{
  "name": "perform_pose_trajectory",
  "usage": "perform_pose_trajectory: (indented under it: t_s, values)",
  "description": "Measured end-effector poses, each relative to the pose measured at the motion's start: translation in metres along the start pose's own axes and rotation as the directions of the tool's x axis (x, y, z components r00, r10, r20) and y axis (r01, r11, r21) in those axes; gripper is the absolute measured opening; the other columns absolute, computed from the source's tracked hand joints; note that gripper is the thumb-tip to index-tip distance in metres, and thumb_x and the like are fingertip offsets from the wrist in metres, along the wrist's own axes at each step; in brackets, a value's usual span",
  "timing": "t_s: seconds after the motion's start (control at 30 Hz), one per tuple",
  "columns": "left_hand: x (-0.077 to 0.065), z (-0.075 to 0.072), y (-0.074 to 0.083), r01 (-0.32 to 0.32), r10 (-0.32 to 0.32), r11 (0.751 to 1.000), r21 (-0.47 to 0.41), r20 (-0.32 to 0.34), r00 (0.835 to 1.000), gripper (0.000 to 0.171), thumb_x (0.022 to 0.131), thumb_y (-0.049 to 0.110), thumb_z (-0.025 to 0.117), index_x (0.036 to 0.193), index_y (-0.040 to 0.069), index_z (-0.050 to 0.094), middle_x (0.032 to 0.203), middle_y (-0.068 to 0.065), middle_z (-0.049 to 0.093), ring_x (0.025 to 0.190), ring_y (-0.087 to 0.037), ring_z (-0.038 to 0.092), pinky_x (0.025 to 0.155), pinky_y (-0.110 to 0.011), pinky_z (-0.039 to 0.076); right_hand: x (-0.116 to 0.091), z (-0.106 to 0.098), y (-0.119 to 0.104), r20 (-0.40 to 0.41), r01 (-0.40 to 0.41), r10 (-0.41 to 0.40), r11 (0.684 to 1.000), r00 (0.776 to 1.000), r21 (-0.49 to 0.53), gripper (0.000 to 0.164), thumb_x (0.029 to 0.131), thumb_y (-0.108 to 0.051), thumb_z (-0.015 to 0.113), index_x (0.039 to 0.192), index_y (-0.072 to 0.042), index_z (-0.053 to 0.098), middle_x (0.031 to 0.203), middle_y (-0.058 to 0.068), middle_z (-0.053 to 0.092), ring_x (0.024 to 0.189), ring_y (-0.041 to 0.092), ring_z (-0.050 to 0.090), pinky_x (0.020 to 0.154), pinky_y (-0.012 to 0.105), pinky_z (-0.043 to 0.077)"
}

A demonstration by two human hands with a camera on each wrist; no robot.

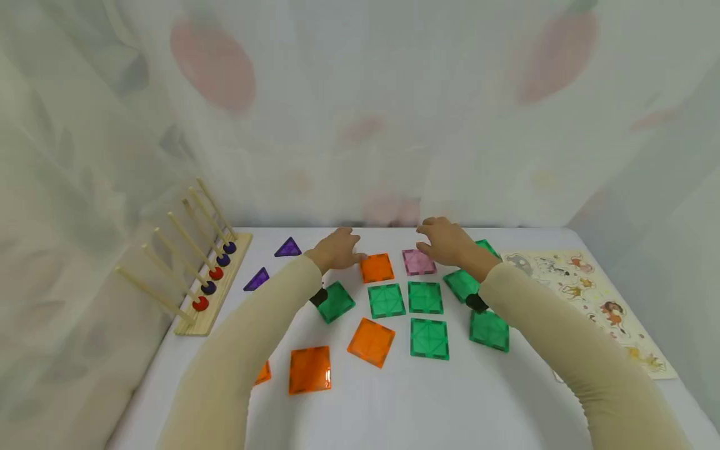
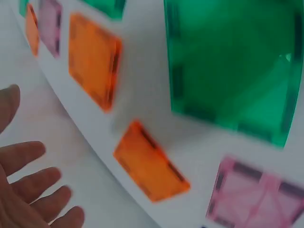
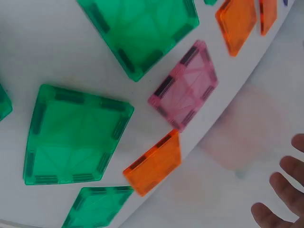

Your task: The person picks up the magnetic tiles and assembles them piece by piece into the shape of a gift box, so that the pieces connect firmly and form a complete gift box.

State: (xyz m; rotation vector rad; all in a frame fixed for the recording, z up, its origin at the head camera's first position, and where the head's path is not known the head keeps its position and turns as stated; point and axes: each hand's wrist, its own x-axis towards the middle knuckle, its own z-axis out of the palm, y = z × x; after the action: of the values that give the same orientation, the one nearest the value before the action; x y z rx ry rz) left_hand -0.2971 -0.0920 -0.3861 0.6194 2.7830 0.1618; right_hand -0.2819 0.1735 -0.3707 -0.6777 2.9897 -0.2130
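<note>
A: Where are the hands?

B: Both hover at the far side of the table (image 1: 360, 412). The left hand (image 1: 337, 250) has loose, spread fingers and grips nothing; its fingertips sit just beside the orange tile (image 1: 377, 267). The right hand (image 1: 444, 242) is likewise relaxed and empty, just above the pink tile (image 1: 419, 262).

A: And around them?

B: Green tiles (image 1: 386, 300) lie flat nearer the person, more orange ones nearer still. Two purple triangles (image 1: 288, 247) and a peg rack (image 1: 208, 281) lie to the left, a puzzle board (image 1: 590, 300) to the right.

A: How would the tiles handle?

B: They look like stiff, light, smooth plastic, likely slippery lying flat. I'd judge a pinch on opposite edges best, after tipping one edge up.
</note>
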Motion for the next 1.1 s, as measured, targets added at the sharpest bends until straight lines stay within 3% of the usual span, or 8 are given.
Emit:
perform_pose_trajectory:
  t_s: [0.1,0.2,0.4,0.6,0.7,0.87,1.1]
  values:
    - [-0.014,0.015,0.005,-0.084,0.085,0.996,-0.038,0.017,0.996,0.058,0.097,0.038,0.054,0.140,0.001,0.046,0.143,-0.018,0.046,0.132,-0.032,0.044,0.111,-0.044,0.036,-0.021,-0.003,-0.008,-0.024,0.061,-0.060,0.998,0.998,0.026,0.044,0.097,-0.029,0.055,0.130,-0.002,0.057,0.136,0.019,0.054,0.127,0.038,0.048,0.103,0.052,0.042]
    - [-0.034,0.033,0.014,-0.163,0.165,0.986,-0.040,0.039,0.986,0.054,0.095,0.033,0.060,0.139,0.004,0.049,0.141,-0.014,0.050,0.128,-0.029,0.049,0.109,-0.042,0.040,-0.045,-0.002,-0.018,-0.030,0.106,-0.105,0.993,0.994,0.052,0.042,0.096,-0.029,0.058,0.128,-0.002,0.059,0.130,0.016,0.060,0.122,0.034,0.054,0.102,0.049,0.045]
    - [-0.086,0.069,0.026,-0.350,0.349,0.937,0.012,0.070,0.935,0.052,0.091,0.024,0.067,0.139,0.013,0.051,0.147,-0.005,0.045,0.132,-0.024,0.048,0.106,-0.040,0.043,-0.095,0.022,-0.037,0.037,0.235,-0.235,0.972,0.971,0.011,0.042,0.095,-0.029,0.060,0.128,-0.005,0.061,0.129,0.011,0.062,0.122,0.030,0.056,0.101,0.046,0.046]
    - [-0.126,0.086,0.022,-0.445,0.438,0.891,0.091,0.084,0.895,0.057,0.086,0.026,0.072,0.139,0.016,0.053,0.151,0.000,0.042,0.139,-0.023,0.039,0.109,-0.040,0.039,-0.125,0.057,-0.046,0.050,0.382,-0.379,0.921,0.924,-0.079,0.046,0.092,-0.031,0.064,0.129,-0.006,0.060,0.131,0.009,0.061,0.122,0.028,0.055,0.100,0.045,0.047]
    - [-0.131,0.091,0.017,-0.461,0.455,0.878,0.126,0.078,0.887,0.054,0.088,0.025,0.070,0.138,0.016,0.054,0.150,0.000,0.043,0.141,-0.024,0.037,0.111,-0.041,0.036,-0.133,0.071,-0.046,0.081,0.395,-0.387,0.909,0.919,-0.137,0.050,0.091,-0.038,0.064,0.133,-0.010,0.058,0.136,0.007,0.058,0.125,0.028,0.052,0.098,0.048,0.047]
    - [-0.131,0.100,0.010,-0.438,0.429,0.892,0.113,0.095,0.898,0.049,0.090,0.025,0.068,0.136,0.015,0.055,0.149,-0.001,0.045,0.139,-0.022,0.039,0.110,-0.040,0.037,-0.137,0.089,-0.044,0.079,0.393,-0.385,0.890,0.919,-0.231,0.053,0.090,-0.046,0.061,0.134,-0.017,0.058,0.139,0.009,0.055,0.127,0.029,0.051,0.096,0.051,0.048]
    - [-0.129,0.108,0.015,-0.420,0.424,0.884,0.204,0.023,0.905,0.040,0.087,0.032,0.070,0.124,0.016,0.066,0.138,-0.003,0.056,0.128,-0.022,0.052,0.106,-0.037,0.043,-0.144,0.104,-0.041,0.103,0.351,-0.335,0.894,0.937,-0.278,0.053,0.090,-0.050,0.060,0.133,-0.019,0.059,0.135,0.018,0.056,0.123,0.034,0.054,0.095,0.050,0.049]
